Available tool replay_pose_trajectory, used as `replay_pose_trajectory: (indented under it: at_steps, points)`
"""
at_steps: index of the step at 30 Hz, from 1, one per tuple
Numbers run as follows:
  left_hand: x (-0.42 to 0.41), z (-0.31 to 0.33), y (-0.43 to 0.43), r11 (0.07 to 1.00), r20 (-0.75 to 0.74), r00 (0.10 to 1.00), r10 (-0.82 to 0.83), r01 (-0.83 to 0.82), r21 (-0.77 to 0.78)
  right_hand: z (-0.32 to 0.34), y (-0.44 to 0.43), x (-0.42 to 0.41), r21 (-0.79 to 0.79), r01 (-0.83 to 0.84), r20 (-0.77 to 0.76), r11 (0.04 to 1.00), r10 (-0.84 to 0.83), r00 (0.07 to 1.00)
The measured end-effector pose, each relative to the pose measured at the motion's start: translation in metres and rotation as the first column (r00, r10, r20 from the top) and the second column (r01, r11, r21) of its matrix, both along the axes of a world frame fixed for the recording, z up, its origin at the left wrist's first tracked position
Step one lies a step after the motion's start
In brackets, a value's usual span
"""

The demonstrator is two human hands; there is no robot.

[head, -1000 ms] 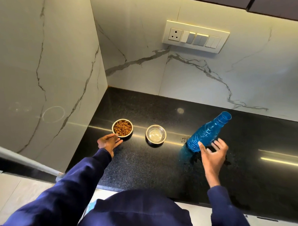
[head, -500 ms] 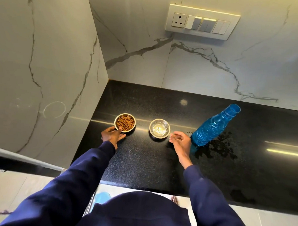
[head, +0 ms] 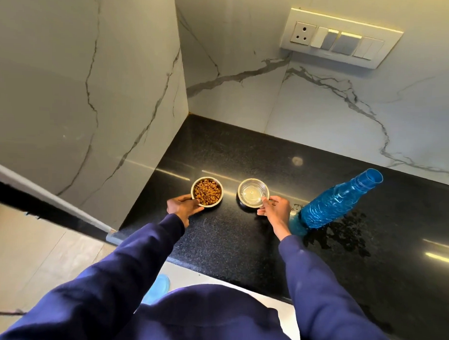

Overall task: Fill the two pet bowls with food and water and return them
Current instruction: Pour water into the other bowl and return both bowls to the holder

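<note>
Since a second ago, the right hand (head: 276, 209) is seen to have been brought away from the blue bottle (head: 336, 203) and over to the water bowl (head: 253, 195), whose near rim is now pinched between thumb and fingers. The left hand (head: 184, 206) is curled against the near rim of the food bowl (head: 207, 192), much where it was. Both bowls stand side by side on the black tabletop (head: 228, 241), near the corner; brown kibble is heaped in one, clear water is held in the other.

Filling is judged to be done, and the return step is taken to be in hand. A level, steady lift of both bowls is called for next, the water bowl above all, since it could be slopped if tilted.

Spilled water is spread over the tabletop around and to the right of the uncapped bottle, which stands just beside the right hand. White marble-veined walls (head: 247, 81) are met at the corner, and a switch panel (head: 340, 37) is mounted above. Pale floor tiles (head: 37, 252) are seen at lower left.
</note>
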State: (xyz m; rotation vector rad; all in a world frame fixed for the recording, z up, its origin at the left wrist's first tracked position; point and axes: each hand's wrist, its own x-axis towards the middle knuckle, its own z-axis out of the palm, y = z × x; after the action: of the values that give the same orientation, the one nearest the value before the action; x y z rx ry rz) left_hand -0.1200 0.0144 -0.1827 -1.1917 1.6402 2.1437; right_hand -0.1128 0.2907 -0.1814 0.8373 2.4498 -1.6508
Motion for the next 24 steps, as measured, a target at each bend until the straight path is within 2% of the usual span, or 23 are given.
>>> replay_pose_trajectory:
  at_steps: [6, 10, 13, 19, 24]
  points:
    - [0.041, 0.009, -0.004, 0.995, 0.004, 0.996, 0.088, -0.088, 0.039, 0.008, -0.001, -0.007, 0.037, -0.072, 0.011, 0.997, 0.072, 0.997]
    - [0.083, 0.016, -0.009, 0.975, 0.052, 0.976, 0.210, -0.213, 0.062, 0.010, -0.004, -0.006, 0.156, -0.235, 0.004, 0.959, 0.237, 0.972]
    - [0.117, 0.026, -0.014, 0.941, 0.021, 0.948, 0.317, -0.317, 0.116, 0.013, -0.015, -0.001, 0.216, -0.363, -0.018, 0.906, 0.375, 0.927]
    - [0.192, 0.032, -0.039, 0.813, -0.026, 0.817, 0.575, -0.568, 0.131, 0.027, -0.065, 0.017, 0.225, -0.597, -0.066, 0.770, 0.623, 0.779]
    - [0.273, 0.027, -0.091, 0.649, 0.016, 0.655, 0.756, -0.752, 0.121, 0.036, -0.142, 0.059, 0.121, -0.738, -0.083, 0.664, 0.748, 0.659]
